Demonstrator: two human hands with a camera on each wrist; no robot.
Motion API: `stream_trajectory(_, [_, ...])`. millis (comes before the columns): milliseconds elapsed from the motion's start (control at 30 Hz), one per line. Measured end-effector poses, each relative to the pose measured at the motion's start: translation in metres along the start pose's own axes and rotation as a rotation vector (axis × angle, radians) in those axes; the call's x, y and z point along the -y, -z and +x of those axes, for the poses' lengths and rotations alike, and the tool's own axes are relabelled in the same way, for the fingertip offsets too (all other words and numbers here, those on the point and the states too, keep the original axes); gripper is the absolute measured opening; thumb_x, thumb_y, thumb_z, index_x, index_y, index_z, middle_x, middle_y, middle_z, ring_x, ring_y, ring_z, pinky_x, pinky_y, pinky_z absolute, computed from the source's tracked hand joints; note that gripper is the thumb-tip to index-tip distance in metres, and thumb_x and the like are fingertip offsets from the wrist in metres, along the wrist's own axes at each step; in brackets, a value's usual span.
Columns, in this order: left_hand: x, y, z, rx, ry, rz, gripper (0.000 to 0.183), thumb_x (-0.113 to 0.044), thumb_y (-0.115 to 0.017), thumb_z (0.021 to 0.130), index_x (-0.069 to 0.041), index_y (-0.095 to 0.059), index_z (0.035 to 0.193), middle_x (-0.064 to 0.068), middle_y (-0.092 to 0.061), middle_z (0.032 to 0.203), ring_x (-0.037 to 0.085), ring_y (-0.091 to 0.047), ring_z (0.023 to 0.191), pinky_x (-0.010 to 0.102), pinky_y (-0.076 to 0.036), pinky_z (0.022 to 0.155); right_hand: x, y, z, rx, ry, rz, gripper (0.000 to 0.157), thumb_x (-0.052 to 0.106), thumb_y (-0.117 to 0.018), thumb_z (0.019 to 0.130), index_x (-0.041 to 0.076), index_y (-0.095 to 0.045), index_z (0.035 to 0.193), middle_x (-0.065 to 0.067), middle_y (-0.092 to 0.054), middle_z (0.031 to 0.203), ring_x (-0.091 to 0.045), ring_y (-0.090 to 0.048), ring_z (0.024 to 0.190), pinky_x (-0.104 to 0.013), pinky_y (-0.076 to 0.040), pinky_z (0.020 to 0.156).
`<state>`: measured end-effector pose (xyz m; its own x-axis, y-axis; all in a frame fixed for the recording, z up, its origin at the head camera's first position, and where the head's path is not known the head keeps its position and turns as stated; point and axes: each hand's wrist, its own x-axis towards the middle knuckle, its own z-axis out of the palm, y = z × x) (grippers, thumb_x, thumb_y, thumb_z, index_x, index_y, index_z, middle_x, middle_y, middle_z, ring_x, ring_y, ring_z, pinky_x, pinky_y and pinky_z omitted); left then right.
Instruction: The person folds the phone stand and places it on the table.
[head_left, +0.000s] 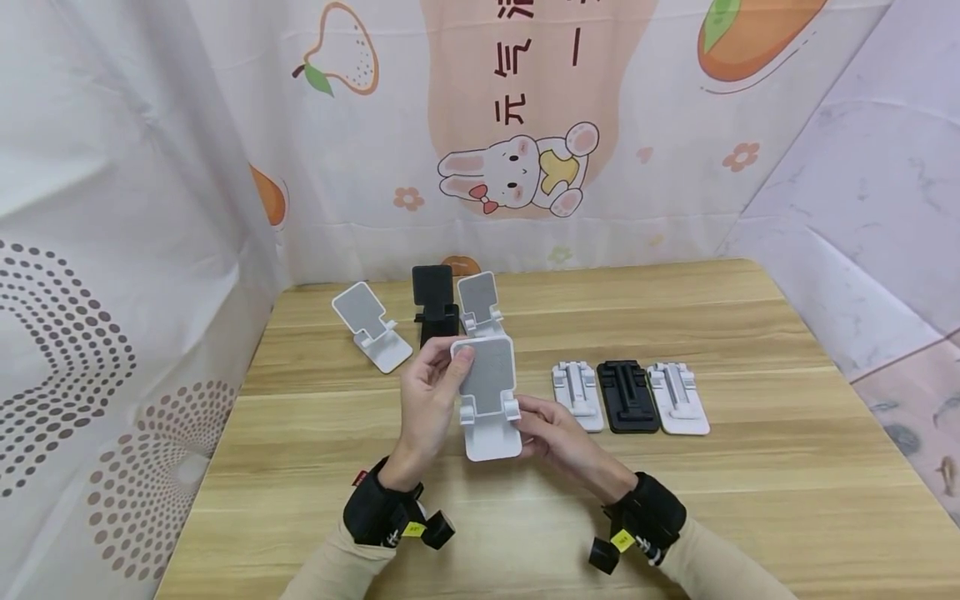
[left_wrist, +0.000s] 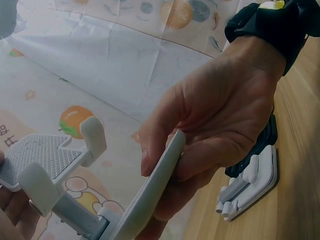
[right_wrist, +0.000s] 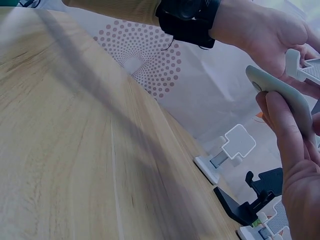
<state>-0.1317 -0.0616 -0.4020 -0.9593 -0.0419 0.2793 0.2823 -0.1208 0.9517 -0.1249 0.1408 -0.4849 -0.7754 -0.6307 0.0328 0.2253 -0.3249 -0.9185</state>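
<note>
Between both hands a white phone stand (head_left: pixel 491 442) is held up above the table, unfolded, its grey padded plate facing the head camera. My left hand (head_left: pixel 427 404) grips the upper plate at its left edge, thumb on the pad. On the other side my right hand (head_left: pixel 558 437) pinches the base; the left wrist view shows the right thumb and fingers on the base's two faces (left_wrist: pixel 155 190). Seen from the right wrist, the base (right_wrist: pixel 285 92) is edge-on above the fingers. Part of the left hand (left_wrist: pixel 20 215) is cut off by the left wrist view's edge.
Behind the hands stand unfolded phone stands: one white (head_left: pixel 371 325), one black (head_left: pixel 435 300), another white (head_left: pixel 480 300). To the right lie folded ones: white (head_left: pixel 579 393), black (head_left: pixel 628 396) and white (head_left: pixel 678 398). The wooden table (head_left: pixel 787 483) meets a printed curtain (head_left: pixel 360 167) at the back.
</note>
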Motion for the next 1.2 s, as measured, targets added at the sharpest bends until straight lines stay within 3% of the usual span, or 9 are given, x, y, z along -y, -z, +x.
stream_trajectory(167, [0.003,0.003,-0.001,0.112,0.058,0.027,0.034,-0.011,-0.062,0.102,0.002,-0.057,0.133,0.016,-0.064,0.129,0.019,-0.062,0.117,0.028,-0.050,0.104,0.002,0.000,-0.001,-0.011,0.002,-0.007,0.054,0.007,-0.046,0.108,-0.024,-0.027,0.148,-0.006,-0.072,0.126,-0.019,-0.074,0.104,-0.031,-0.061,0.086])
stream_trajectory(333, [0.010,0.008,-0.002,0.237,0.073,0.075,0.048,-0.011,-0.067,0.098,-0.003,-0.052,0.142,0.013,-0.060,0.137,0.023,-0.054,0.132,0.046,-0.032,0.121,0.004,0.000,-0.002,-0.016,0.007,-0.019,0.053,0.006,-0.046,0.108,-0.023,-0.028,0.148,-0.003,-0.073,0.124,-0.018,-0.075,0.102,-0.031,-0.061,0.085])
stream_trajectory(400, [0.013,0.010,-0.003,0.276,0.069,0.093,0.052,-0.008,-0.069,0.095,-0.004,-0.051,0.144,0.013,-0.060,0.138,0.025,-0.052,0.135,0.052,-0.027,0.123,0.004,0.000,-0.003,-0.017,0.004,-0.016,0.053,0.008,-0.046,0.108,-0.023,-0.028,0.148,-0.003,-0.073,0.124,-0.017,-0.074,0.103,-0.031,-0.061,0.086])
stream_trajectory(533, [0.018,0.013,-0.002,0.322,0.060,0.140,0.057,-0.006,-0.073,0.093,-0.004,-0.050,0.146,0.013,-0.061,0.139,0.027,-0.052,0.137,0.055,-0.027,0.122,0.005,0.000,-0.004,-0.016,0.003,-0.008,0.055,0.009,-0.047,0.108,-0.023,-0.027,0.148,-0.003,-0.072,0.126,-0.018,-0.073,0.106,-0.031,-0.061,0.086])
stream_trajectory(700, [0.020,0.015,-0.002,0.315,0.048,0.163,0.056,-0.006,-0.074,0.093,-0.003,-0.053,0.144,0.014,-0.063,0.136,0.028,-0.054,0.133,0.054,-0.032,0.120,0.005,0.000,-0.004,-0.007,0.010,-0.006,0.054,0.008,-0.045,0.109,-0.024,-0.025,0.148,-0.002,-0.072,0.125,-0.017,-0.074,0.105,-0.031,-0.061,0.086])
stream_trajectory(900, [0.020,0.015,-0.001,0.296,-0.025,0.169,0.052,0.000,-0.074,0.091,0.003,-0.056,0.140,0.018,-0.066,0.131,0.032,-0.059,0.126,0.056,-0.038,0.115,0.006,-0.001,-0.004,-0.002,0.003,-0.008,0.055,0.010,-0.044,0.109,-0.024,-0.024,0.149,-0.003,-0.072,0.125,-0.018,-0.074,0.106,-0.031,-0.060,0.087])
stream_trajectory(1200, [0.021,0.015,-0.001,0.217,-0.099,0.243,0.037,0.002,-0.076,0.090,0.006,-0.064,0.125,0.019,-0.072,0.120,0.032,-0.066,0.117,0.049,-0.049,0.107,0.006,-0.002,-0.002,-0.004,-0.016,-0.014,0.053,0.008,-0.044,0.108,-0.027,-0.029,0.145,-0.002,-0.074,0.120,-0.014,-0.073,0.103,-0.028,-0.061,0.084])
